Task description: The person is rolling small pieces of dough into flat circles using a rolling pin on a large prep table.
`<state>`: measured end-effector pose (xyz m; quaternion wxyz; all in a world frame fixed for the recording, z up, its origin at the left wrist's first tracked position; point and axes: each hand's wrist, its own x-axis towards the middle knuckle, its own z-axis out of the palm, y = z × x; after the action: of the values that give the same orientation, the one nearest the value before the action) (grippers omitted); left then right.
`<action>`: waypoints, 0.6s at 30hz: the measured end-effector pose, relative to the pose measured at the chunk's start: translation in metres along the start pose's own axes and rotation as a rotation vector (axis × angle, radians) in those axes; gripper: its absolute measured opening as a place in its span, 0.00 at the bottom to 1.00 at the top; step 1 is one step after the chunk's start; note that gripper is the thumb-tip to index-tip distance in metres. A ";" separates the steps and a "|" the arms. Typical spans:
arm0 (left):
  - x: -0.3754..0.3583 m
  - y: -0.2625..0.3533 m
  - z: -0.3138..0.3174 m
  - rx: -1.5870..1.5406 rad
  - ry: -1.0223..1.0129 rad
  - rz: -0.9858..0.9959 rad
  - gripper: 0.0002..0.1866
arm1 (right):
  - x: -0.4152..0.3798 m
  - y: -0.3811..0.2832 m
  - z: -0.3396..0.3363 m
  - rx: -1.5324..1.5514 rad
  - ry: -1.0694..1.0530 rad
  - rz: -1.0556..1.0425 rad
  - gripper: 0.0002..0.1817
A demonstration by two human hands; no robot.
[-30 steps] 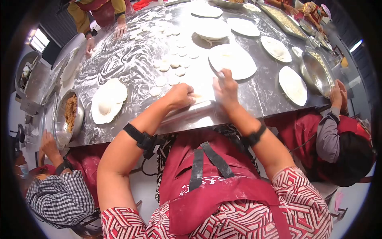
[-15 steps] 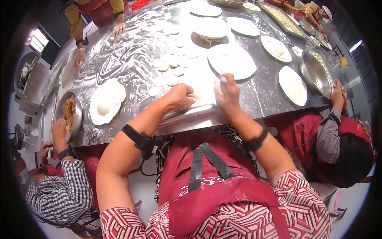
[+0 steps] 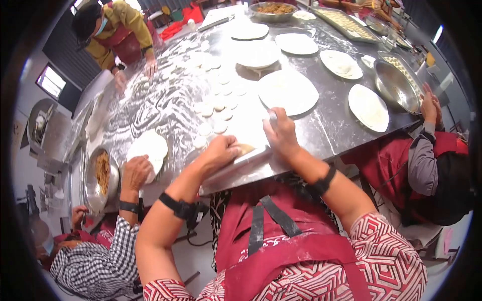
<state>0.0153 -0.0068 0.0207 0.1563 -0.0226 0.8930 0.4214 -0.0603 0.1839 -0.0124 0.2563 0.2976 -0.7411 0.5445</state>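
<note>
My left hand (image 3: pixel 221 152) has its fingers closed on the edge of a piece of dough (image 3: pixel 245 149) near the table's front edge. To its right my right hand (image 3: pixel 281 131) is wrapped round a small stick-like tool, of which a pale end shows above the fist. Glare washes out the surface between the two hands. Several round dough discs (image 3: pixel 219 127) lie on the floured table just beyond my left hand. Beyond my right hand stands a large white plate (image 3: pixel 288 93).
At left, a co-worker's hand (image 3: pixel 136 173) is over a plate of dough wrappers (image 3: pixel 147 145), beside a bowl of filling (image 3: pixel 102 173). More white plates (image 3: pixel 368 108) and a metal bowl (image 3: pixel 396 86) stand at right. Another person (image 3: pixel 123 30) works at the far left.
The view has shifted. My right hand has come lower, nearer the table's front edge, still with the tool. The left co-worker's hand has moved from the filling bowl to the plate of wrappers.
</note>
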 end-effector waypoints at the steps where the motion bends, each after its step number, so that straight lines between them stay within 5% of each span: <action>1: 0.003 -0.001 0.003 -0.113 -0.028 0.008 0.09 | -0.013 -0.007 -0.012 0.037 -0.036 0.077 0.15; 3: 0.016 -0.007 0.007 -0.338 -0.095 0.013 0.08 | -0.027 -0.020 -0.028 0.096 -0.043 0.100 0.14; 6: 0.042 0.036 0.003 -0.201 -0.147 0.048 0.12 | -0.039 -0.021 -0.034 0.181 -0.057 0.143 0.15; 10: 0.113 0.063 0.000 -0.604 -0.079 0.142 0.13 | -0.036 -0.017 -0.034 0.196 -0.074 0.106 0.15; 12: 0.141 0.058 -0.015 -0.429 0.117 0.139 0.17 | -0.036 -0.017 -0.035 0.204 -0.082 0.122 0.15; 14: 0.165 0.025 -0.022 0.375 0.422 0.184 0.21 | -0.033 -0.021 -0.040 0.217 -0.104 0.117 0.15; 16: 0.149 0.022 -0.026 0.633 0.236 -0.011 0.23 | -0.035 -0.018 -0.038 0.227 -0.087 0.096 0.16; 18: 0.137 0.013 -0.010 0.748 0.251 0.002 0.23 | -0.035 -0.017 -0.037 0.214 -0.074 0.063 0.16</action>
<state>-0.1191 0.0063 -0.0049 0.0430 -0.0146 0.9971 0.0611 -0.0220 0.2214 -0.0157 0.1783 0.3200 -0.6966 0.6169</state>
